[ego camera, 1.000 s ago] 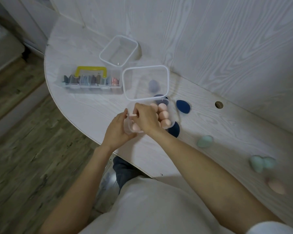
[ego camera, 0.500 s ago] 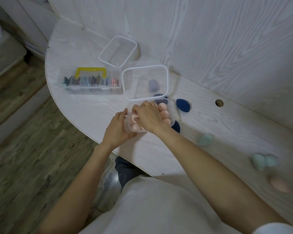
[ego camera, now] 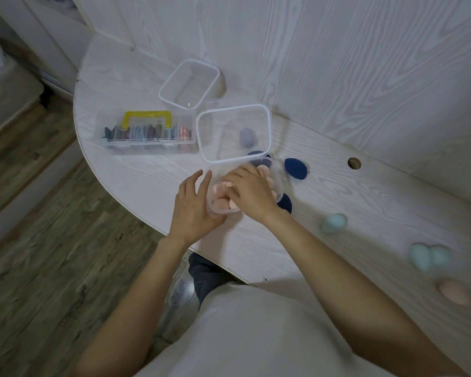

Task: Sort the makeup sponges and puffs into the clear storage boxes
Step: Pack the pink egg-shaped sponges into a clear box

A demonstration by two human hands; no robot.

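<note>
The step in hand seems to be the packing of the pink sponges (ego camera: 220, 204) into the small clear box (ego camera: 275, 183) at the near edge of the worktop (ego camera: 136, 170). The right hand (ego camera: 252, 193) lies flat over the open top of this box, fingers (ego camera: 235, 176) spread and pressing on the sponges, not gripping one. The left hand (ego camera: 192, 206) rests against the left wall of the box with fingers loosely open, steadying it.

The box looks nearly full, so I judge that the next move calls for a gentle push, and then a reach to the loose sponges on the right.

The sponges are soft, matte and egg-shaped. Two dark blue ones (ego camera: 295, 169) lie just beside the box; a teal one (ego camera: 334, 223), a teal pair (ego camera: 430, 257) and a pink one (ego camera: 453, 291) lie well apart to the right. The larger clear box (ego camera: 234, 131) behind holds a purple sponge (ego camera: 246, 137); its rim is white and its walls are smooth. A further box (ego camera: 189, 84) looks empty. The organiser with a yellow handle (ego camera: 147, 118) holds small coloured things.
</note>
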